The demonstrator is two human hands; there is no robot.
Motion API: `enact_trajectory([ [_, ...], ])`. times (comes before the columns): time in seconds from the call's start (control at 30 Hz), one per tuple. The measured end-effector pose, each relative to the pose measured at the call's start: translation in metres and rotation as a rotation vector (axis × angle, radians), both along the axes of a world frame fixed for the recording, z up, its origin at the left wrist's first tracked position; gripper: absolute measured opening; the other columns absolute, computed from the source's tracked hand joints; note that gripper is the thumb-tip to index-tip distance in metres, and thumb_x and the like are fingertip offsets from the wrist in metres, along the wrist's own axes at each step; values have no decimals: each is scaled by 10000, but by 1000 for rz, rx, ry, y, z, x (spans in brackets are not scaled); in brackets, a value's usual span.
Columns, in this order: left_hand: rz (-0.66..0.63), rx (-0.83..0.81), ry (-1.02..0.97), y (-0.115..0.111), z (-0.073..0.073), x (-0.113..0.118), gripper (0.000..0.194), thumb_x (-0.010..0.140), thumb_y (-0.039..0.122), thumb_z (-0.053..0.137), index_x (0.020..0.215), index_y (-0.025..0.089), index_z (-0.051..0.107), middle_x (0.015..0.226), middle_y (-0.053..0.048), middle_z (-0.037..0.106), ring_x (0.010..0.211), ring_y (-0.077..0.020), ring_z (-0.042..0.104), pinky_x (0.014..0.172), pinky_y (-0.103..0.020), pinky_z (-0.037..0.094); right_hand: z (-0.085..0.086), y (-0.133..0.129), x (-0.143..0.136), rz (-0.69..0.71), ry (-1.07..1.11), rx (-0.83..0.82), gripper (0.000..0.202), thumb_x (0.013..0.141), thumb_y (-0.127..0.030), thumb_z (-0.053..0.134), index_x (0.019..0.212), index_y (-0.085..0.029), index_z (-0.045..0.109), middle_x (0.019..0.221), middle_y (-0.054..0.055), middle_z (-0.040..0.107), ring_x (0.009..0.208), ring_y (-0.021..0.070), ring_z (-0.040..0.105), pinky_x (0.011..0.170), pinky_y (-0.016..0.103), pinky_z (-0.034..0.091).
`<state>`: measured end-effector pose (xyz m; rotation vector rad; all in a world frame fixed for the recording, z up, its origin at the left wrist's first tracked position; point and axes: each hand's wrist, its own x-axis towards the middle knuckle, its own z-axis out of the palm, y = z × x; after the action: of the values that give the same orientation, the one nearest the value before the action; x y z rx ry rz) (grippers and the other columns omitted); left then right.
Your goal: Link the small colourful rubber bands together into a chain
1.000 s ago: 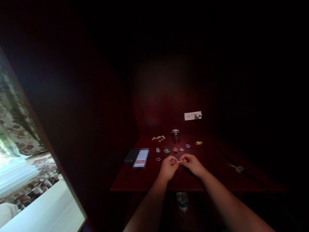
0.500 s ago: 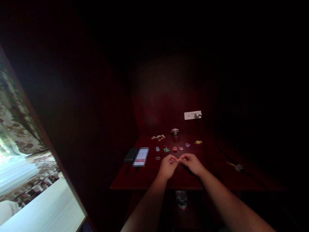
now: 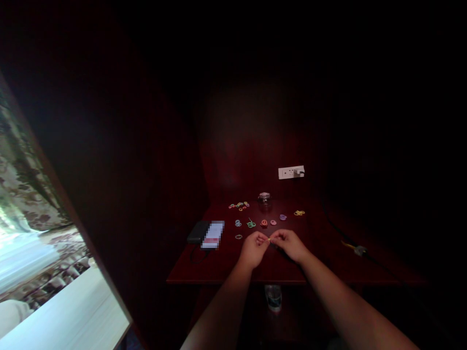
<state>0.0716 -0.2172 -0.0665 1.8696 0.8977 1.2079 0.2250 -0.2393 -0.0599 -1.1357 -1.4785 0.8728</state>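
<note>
Over the front of the dark red table, my left hand and my right hand meet, fingertips pinched. Between them they hold a small yellow hair tie, mostly covered by the fingers. Just beyond lie small groups of hair ties sorted by colour: blue, green, red-orange, pink, purple and yellow. One greyish hair tie rests left of my left hand. Farther back is a loose mixed-colour cluster of hair ties.
A clear jar with a lid stands near the back wall. At left are a phone and a black case-like object. A cable with a connector lies at right. A wall socket holds a plug; a bottle is below the table edge.
Both hands stay pinched together in nearly the same place, with the yellow hair tie shifting slightly between the fingertips. The view has tilted a little.
</note>
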Motion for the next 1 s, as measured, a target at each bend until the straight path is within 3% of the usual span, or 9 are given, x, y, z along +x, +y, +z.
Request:
enact_trajectory([
  [0.3, 4, -24, 3, -2, 2, 0, 144, 718, 260, 566, 743, 119, 578, 682, -31, 589, 625, -103, 517, 600, -216, 407, 3, -4, -1, -10, 0, -4, 292, 629, -414, 634, 700, -132, 620, 536, -4, 549, 477, 99, 445, 476, 220, 327],
  [1.0, -5, -51, 46, -3, 1, 0, 135, 716, 260, 560, 730, 125, 570, 650, -15, 575, 595, -94, 502, 563, -200, 379, 1, -2, 0, 30, 4, -12, 253, 633, -375, 643, 691, -131, 609, 523, -10, 540, 468, 88, 442, 463, 209, 327],
])
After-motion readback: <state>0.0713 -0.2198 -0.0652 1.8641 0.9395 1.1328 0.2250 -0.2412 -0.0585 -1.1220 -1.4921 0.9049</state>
